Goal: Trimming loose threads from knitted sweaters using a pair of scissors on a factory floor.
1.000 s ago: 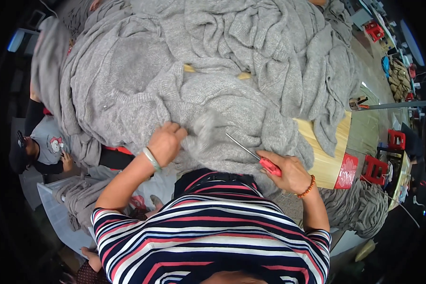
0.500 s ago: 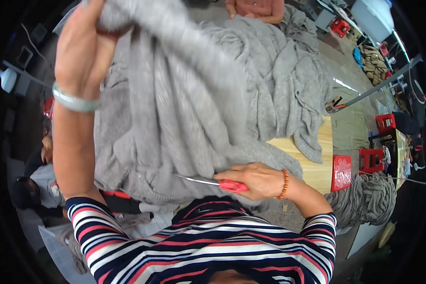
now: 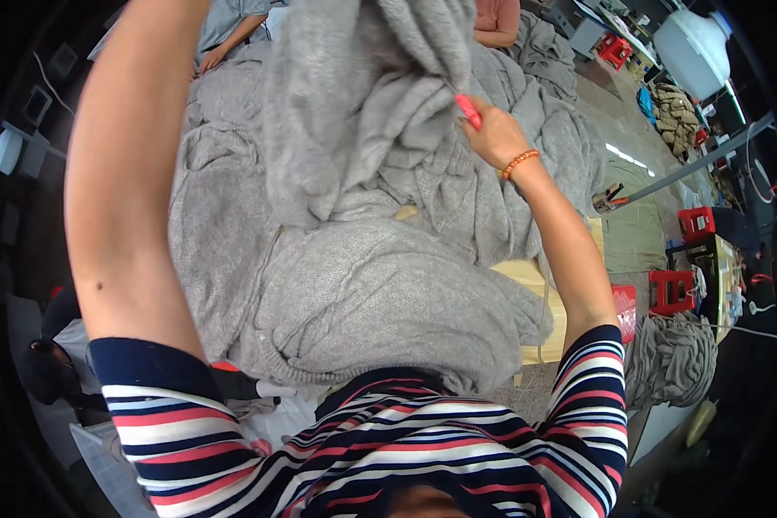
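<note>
A grey knit garment hangs lifted at the top middle, its upper part cut off by the picture's edge. My left arm is raised high and runs out past the top edge, so my left hand is out of sight. My right hand is closed around red-handled scissors at the right side of the lifted garment. Their tip meets the knit, and most of the blade is hidden. Beneath, a large heap of grey knitwear covers most of the wooden table.
Across the table are one person's forearm and another person's arm. A metal pole slants at the right. Beyond it stand red stools and a bundle of grey knitwear. Another person is at the lower left.
My left arm has reached farther up, taking its hand out of view. My right hand has moved up and away from me with the scissors. The lifted garment has shifted up, uncovering the heap beneath.
</note>
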Action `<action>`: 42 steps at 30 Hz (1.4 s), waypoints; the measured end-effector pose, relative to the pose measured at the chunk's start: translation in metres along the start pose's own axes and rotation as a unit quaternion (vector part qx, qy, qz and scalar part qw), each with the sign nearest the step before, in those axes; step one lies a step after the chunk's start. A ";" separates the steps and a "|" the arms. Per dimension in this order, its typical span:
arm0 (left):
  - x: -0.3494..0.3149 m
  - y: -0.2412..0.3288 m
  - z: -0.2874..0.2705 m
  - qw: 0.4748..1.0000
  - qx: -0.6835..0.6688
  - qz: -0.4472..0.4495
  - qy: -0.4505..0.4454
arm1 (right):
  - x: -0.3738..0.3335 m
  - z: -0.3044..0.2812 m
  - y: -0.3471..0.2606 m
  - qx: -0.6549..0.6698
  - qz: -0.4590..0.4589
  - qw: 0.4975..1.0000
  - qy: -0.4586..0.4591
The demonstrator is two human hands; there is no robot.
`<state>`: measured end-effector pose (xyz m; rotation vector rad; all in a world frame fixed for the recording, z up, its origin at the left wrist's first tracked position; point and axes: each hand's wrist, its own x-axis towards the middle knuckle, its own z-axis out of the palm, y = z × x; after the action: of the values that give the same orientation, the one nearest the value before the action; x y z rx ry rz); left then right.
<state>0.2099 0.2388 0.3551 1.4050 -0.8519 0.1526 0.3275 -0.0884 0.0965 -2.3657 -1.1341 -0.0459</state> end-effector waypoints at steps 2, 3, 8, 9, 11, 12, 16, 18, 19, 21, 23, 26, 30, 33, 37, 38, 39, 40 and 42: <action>-0.027 -0.060 -0.016 0.857 0.374 -0.122 0.332 | -0.002 0.005 0.016 -0.043 0.048 0.997 -0.031; -0.070 -0.080 -0.027 0.955 0.248 -0.064 0.148 | -0.012 0.016 0.024 -0.046 0.046 0.997 -0.048; -0.228 -0.190 0.006 0.729 0.574 -0.356 0.110 | -0.106 0.042 0.041 -0.056 0.099 0.985 -0.133; -0.255 -0.198 0.033 0.749 0.525 -0.395 0.087 | -0.127 0.042 0.049 -0.053 0.115 0.981 -0.147; -0.308 -0.199 0.087 0.772 0.410 -0.484 0.037 | -0.165 0.040 0.064 -0.075 0.158 0.971 -0.165; -0.320 -0.195 0.120 0.783 0.365 -0.502 0.030 | -0.184 0.038 0.069 -0.100 0.188 0.962 -0.169; -0.376 -0.202 0.232 0.801 0.278 -0.529 0.037 | -0.237 0.045 0.093 -0.152 0.182 0.959 -0.154; -0.376 -0.193 0.284 0.725 0.440 -0.529 0.023 | -0.247 0.039 0.082 -0.174 0.179 0.952 -0.179; -0.381 -0.189 0.300 0.693 0.478 -0.539 0.035 | -0.249 0.035 0.072 -0.174 0.183 0.950 -0.184; -0.392 -0.175 0.324 0.664 0.517 -0.534 0.082 | -0.259 0.034 0.063 -0.170 0.178 0.949 -0.197; -0.407 -0.160 0.347 0.627 0.557 -0.530 0.127 | -0.271 0.033 0.062 -0.173 0.206 0.946 -0.184; -0.437 -0.136 0.381 0.669 0.497 -0.494 0.246 | -0.295 0.032 0.062 0.019 0.240 0.944 -0.227; -0.444 -0.138 0.435 0.746 0.495 -0.436 0.087 | -0.321 0.038 0.017 0.145 0.158 0.930 -0.300; -0.442 -0.179 0.452 0.728 0.543 -0.413 0.064 | -0.362 0.070 0.021 0.070 0.065 0.928 -0.361; -0.463 -0.203 0.452 0.715 0.543 -0.434 0.069 | -0.396 0.100 0.008 0.006 0.077 0.953 -0.294; -0.468 -0.205 0.450 0.719 0.524 -0.452 0.069 | -0.403 0.106 0.009 0.003 0.081 0.953 -0.290; -0.462 -0.201 0.446 0.722 0.542 -0.420 0.091 | -0.410 0.113 0.013 -0.014 0.070 0.962 -0.263; -0.456 -0.197 0.442 0.727 0.542 -0.413 0.087 | -0.414 0.117 0.016 -0.031 0.061 0.970 -0.234; -0.444 -0.188 0.432 0.737 0.513 -0.412 0.154 | -0.411 0.114 0.026 -0.005 0.091 0.970 -0.224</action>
<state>-0.1814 -0.0196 -0.0910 2.5786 0.3166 0.1668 0.0587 -0.3453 -0.1139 -2.5501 -1.0990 0.5742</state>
